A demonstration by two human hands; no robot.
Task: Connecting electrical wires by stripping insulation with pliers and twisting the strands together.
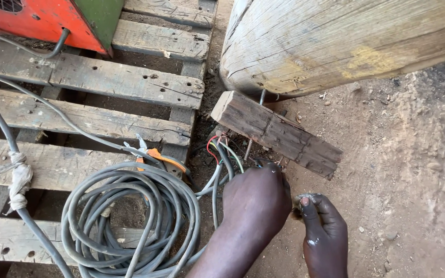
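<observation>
Ground: bare dirt beside a weathered wooden pallet, under a thick round log.
Left hand: fist over thin coloured wires; fingers hidden, cannot tell.
Right hand: fingers clamped on a small grey metal piece.
Nearby: coiled grey cable, short wooden block.

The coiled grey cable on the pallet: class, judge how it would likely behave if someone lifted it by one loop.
The coiled grey cable would probably sag and spill, since nothing visibly binds its loops. It looks fairly heavy, with many thick turns. One end runs toward the left hand, so it may tug there.
</observation>
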